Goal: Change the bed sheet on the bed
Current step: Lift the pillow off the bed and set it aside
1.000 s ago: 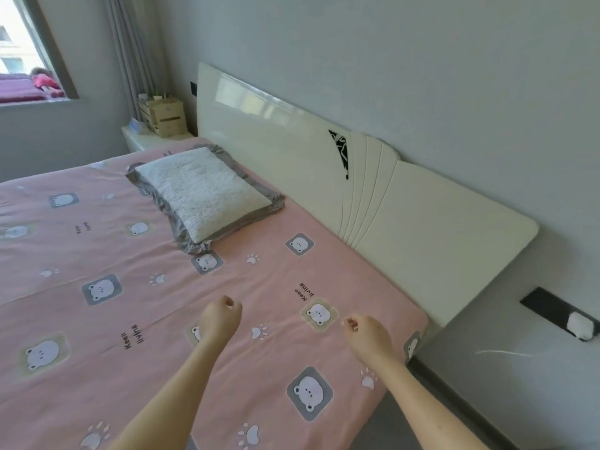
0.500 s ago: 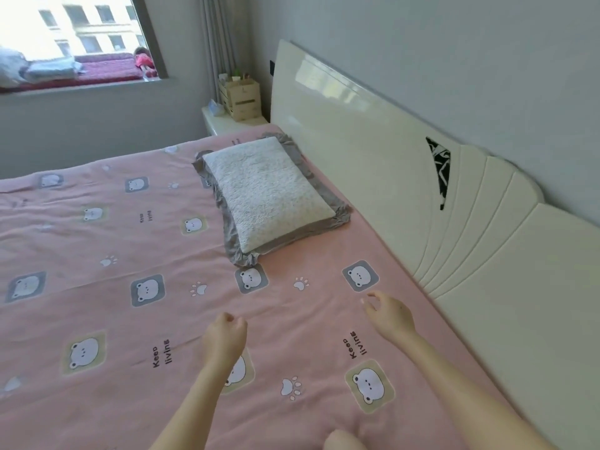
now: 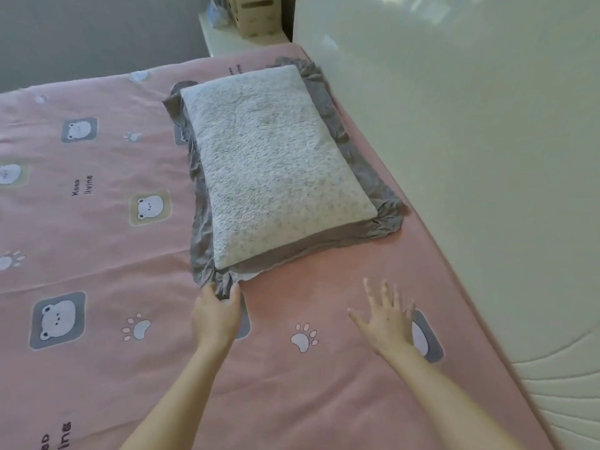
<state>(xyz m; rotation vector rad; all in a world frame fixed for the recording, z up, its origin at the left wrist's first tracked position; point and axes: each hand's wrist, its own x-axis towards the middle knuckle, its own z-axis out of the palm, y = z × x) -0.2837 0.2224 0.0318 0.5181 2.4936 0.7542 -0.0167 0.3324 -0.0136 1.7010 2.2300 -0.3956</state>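
While left hand (image 3: 216,315) grips pillow (image 3: 272,164) corner, right hand (image 3: 388,323) hovers spread above sheet (image 3: 97,254).

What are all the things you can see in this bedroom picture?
bed sheet: one, pink with bear and paw prints, spread over the bed
pillow: one, white fleecy top with a grey frill, on the sheet beside the headboard
headboard: one, cream, along the right
bedside table: one, white, top centre
box: one, tan, on the bedside table
wall: grey, top left
left hand: thumb and fingers around the pillow's near frill corner
right hand: fingers spread, over the sheet
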